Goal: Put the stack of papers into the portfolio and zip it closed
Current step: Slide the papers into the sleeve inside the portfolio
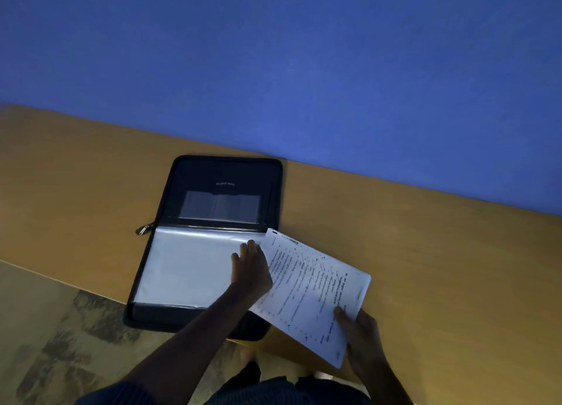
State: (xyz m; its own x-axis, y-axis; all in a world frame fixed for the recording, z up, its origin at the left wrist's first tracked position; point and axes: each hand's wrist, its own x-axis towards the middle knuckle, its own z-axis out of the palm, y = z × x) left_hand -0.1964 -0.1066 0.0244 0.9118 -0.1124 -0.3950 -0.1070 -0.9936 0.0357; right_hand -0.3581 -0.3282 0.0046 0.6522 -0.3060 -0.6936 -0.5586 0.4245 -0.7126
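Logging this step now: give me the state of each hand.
Left hand: open, fingers resting on the portfolio sleeve beside the papers.
Right hand: holding the papers' near corner.

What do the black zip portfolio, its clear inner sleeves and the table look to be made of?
The black zip portfolio looks like matte fabric or faux leather, with soft rounded corners and no glare. The clear inner sleeves seem thin glossy plastic: wrinkled, with pale sheen. The tan table reads as smooth wood-look laminate; whether it is real wood is unclear.
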